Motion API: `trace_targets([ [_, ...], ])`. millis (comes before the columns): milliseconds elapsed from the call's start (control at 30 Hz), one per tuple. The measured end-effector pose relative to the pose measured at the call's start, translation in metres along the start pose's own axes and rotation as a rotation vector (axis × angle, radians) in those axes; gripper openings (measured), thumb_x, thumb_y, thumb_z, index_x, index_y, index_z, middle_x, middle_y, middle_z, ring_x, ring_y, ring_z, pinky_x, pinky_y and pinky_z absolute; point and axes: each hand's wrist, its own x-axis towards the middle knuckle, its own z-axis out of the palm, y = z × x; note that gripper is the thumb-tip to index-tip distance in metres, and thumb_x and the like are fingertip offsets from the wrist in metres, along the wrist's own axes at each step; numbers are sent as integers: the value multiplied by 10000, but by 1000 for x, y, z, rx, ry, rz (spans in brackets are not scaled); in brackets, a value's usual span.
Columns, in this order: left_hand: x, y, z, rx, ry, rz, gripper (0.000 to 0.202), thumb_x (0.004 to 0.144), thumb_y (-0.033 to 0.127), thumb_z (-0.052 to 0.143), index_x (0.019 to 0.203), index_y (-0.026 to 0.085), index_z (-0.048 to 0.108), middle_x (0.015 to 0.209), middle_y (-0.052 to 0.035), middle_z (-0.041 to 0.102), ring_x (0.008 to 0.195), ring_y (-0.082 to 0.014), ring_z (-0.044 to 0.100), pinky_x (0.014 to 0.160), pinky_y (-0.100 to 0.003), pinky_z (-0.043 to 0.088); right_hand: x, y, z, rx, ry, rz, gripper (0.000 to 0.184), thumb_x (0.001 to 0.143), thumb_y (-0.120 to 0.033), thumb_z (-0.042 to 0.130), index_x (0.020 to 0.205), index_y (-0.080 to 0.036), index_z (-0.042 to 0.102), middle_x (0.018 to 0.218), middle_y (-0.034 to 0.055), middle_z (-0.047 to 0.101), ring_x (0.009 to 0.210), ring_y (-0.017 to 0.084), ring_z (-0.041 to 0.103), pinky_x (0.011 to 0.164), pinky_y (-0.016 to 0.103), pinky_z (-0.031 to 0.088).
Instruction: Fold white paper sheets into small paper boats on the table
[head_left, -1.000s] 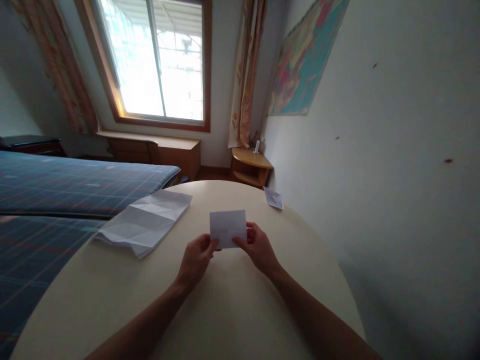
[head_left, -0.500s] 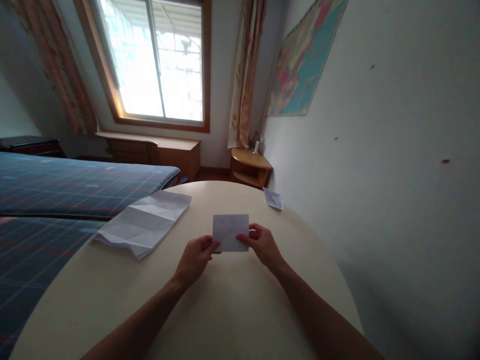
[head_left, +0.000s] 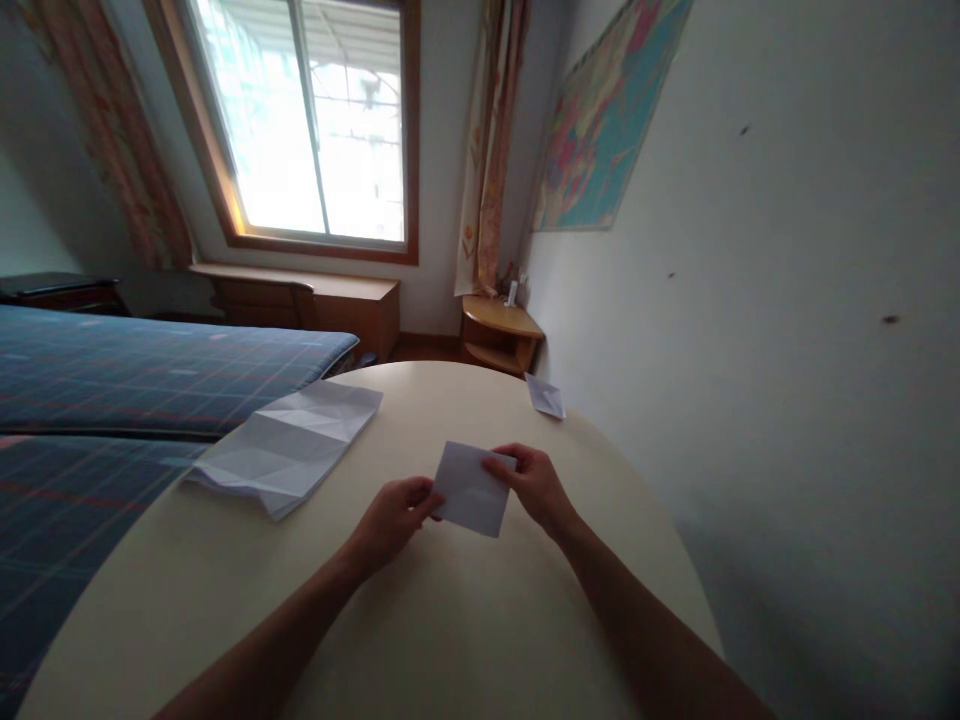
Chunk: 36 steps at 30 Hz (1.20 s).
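Observation:
A small white piece of paper (head_left: 471, 492), roughly square and tilted clockwise, is held between my hands over the cream table (head_left: 442, 630). My left hand (head_left: 396, 518) pinches its left edge, thumb on top and fingers mostly hidden beneath. At the upper right corner my right hand (head_left: 534, 484) grips it, with the thumb on the near face and the fingers behind. Whether the paper has more than one layer, I cannot tell.
Creased white sheets (head_left: 296, 440) lie at the table's left edge. A small folded paper (head_left: 545, 397) sits at the far right edge. The wall (head_left: 787, 420) runs close along the right. A plaid mattress (head_left: 165, 365) is on the left, and a corner shelf (head_left: 502, 318) stands beyond the table.
The paper has turned clockwise from level to tilted and come slightly nearer. My right hand has shifted toward its upper right corner, while my left hand keeps its hold.

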Motion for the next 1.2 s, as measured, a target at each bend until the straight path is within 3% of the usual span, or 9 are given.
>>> trace_targets([
  [233,2,-2,-8,52,214,4,397,839,490,535,962,153,704,706,-34,703,624,-171,626,522,-241,436,3,5,-5,17,-62,33,442,653,-493,802,913,-143,723,830,73,751,718,182,671,672,311,519],
  [400,-1,-1,-6,168,82,100,328,877,418,507,913,183,734,742,-23,716,683,-169,630,608,-244,453,0,3,-6,20,-182,60,464,682,-476,795,1008,-157,712,955,78,739,802,185,673,715,301,508],
  [600,-4,-1,3,211,-85,122,322,872,405,536,976,181,742,819,-28,754,736,-179,657,654,-247,457,-8,-4,-4,-134,-288,77,389,781,-525,689,840,-140,705,739,25,682,594,124,570,530,229,410],
  [800,-8,4,10,285,-130,106,317,862,420,551,818,164,733,763,-28,744,685,-166,633,621,-237,422,-11,-1,1,-222,-393,96,415,815,-547,616,700,-149,618,564,-40,506,477,82,411,440,210,297],
  [933,-9,8,11,294,-103,97,315,858,411,554,746,165,715,709,-23,725,656,-161,614,603,-235,400,-10,2,2,-238,-381,96,472,833,-587,569,624,-165,540,525,-53,433,456,76,369,420,212,259],
  [1000,-8,8,9,266,-38,77,324,854,419,550,729,165,708,688,-27,716,646,-166,613,590,-239,397,-7,4,0,-218,-349,74,458,837,-590,572,695,-154,591,574,-33,508,488,86,428,440,210,297],
  [1067,-6,6,7,198,44,53,342,847,444,546,733,164,707,690,-36,717,645,-176,618,583,-246,406,-3,6,-3,-171,-303,49,438,828,-579,600,879,-147,649,677,-1,607,556,107,515,481,212,366],
  [1133,-3,4,3,115,141,40,362,838,478,549,761,165,712,720,-47,727,662,-187,632,593,-255,427,0,9,-4,-106,-252,58,507,798,-570,649,1091,-157,615,788,26,669,629,133,588,524,227,440],
  [1200,-2,4,1,50,237,31,376,818,508,567,774,164,714,739,-54,732,678,-196,646,604,-264,446,1,13,-3,-32,-229,112,600,765,-561,692,1192,-166,544,853,44,695,683,155,636,553,247,496],
])
